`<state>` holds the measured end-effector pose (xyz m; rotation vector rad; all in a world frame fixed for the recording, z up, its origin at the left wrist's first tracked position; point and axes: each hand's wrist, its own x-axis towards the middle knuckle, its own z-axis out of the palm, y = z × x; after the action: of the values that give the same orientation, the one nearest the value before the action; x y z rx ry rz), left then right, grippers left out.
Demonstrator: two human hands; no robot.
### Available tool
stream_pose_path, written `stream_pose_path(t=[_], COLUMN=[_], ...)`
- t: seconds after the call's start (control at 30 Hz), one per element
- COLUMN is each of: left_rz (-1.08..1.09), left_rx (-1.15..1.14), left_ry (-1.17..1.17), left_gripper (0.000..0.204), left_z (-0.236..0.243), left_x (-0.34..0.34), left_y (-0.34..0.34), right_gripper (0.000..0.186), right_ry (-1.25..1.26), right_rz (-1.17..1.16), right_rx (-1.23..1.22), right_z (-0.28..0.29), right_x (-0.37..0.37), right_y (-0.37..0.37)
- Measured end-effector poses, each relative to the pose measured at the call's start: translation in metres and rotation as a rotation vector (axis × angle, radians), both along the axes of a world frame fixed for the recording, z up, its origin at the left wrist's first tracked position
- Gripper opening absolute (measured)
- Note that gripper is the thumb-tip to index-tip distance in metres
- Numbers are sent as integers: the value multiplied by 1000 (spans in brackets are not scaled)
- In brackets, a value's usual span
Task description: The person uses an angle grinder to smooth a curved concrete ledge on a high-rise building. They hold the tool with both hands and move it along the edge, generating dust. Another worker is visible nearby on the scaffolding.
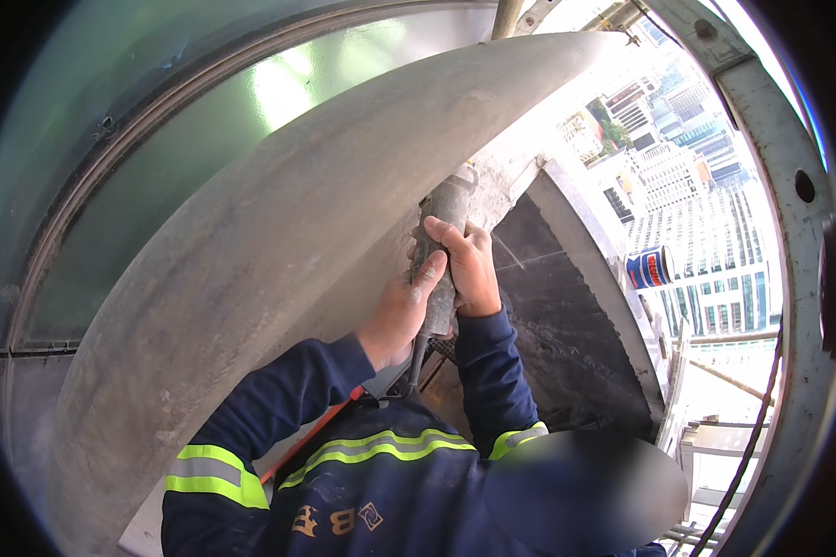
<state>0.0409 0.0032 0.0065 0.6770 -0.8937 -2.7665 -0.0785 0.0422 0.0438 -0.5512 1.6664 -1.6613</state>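
Left hand (388, 320) and right hand (475, 276) wrap the grey cylindrical tool (451, 201) beside the curved panel (251, 223); tool-guiding seemingly under way; next move likely calls for steady two-handed control.

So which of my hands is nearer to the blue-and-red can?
Your right hand. It grips the dusty corded power tool, left of the blue-and-red can in the view; your left hand holds the same tool, farther left and slightly lower.

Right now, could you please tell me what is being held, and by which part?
A dusty grey cylindrical tool, held around its body by the left grip and right grip.
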Motion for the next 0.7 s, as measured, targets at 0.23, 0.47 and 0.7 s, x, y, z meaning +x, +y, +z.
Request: stream_pose_path(t=[0.23,0.47,0.7], left_rz=[70,65,50], left_rx=[-26,-49,-28], left_ry=[-6,-25,-15], left_gripper=[55,55,54], left_z=[15,11,13], left_x=[9,13,6], left_y=[7,8,5], right_gripper=[27,26,26], right_ry=[6,-9,22], right_rz=[16,8,7], right_rx=[24,11,11], right_z=[-1,1,2], right_x=[6,12,4], right_y=[6,5,3])
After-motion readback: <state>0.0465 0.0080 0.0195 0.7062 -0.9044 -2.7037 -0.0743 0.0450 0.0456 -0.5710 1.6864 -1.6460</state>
